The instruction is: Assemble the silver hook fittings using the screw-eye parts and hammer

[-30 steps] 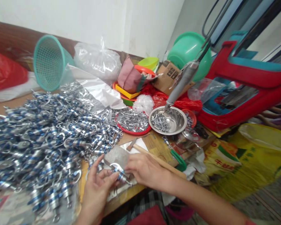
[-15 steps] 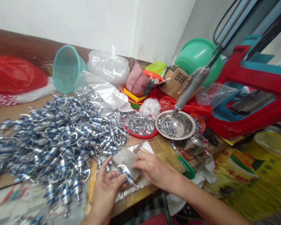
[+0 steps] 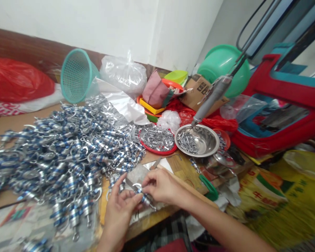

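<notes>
A blue-and-silver metal hook piece (image 3: 147, 202) is held between the thumb and fingers of my left hand (image 3: 120, 211), its curved hook upward and its thin end pointing down to the right. My right hand (image 3: 161, 186) meets it from the right, thumb and forefinger pinched together close to the hook's base. Whatever those fingertips hold is too small or hidden to make out. Just behind the hands lies a grey block (image 3: 137, 175) on the bench, with a knife (image 3: 155, 163) beside it. A large heap of similar hook pieces (image 3: 76, 150) spreads to the left.
Small metal parts fill a red-rimmed tray (image 3: 164, 152); pins lie in a steel bowl (image 3: 211, 143). A grey powered screwdriver (image 3: 212, 98) hangs over the bowl. A green handle (image 3: 210, 189) lies at the bench's right edge. Behind stand a teal basket (image 3: 91, 75) and a green basin (image 3: 225, 66).
My right hand has moved left and up from beside the grey block to the hook piece, its fingertips now at it. My left hand keeps its hold, nearly still.
</notes>
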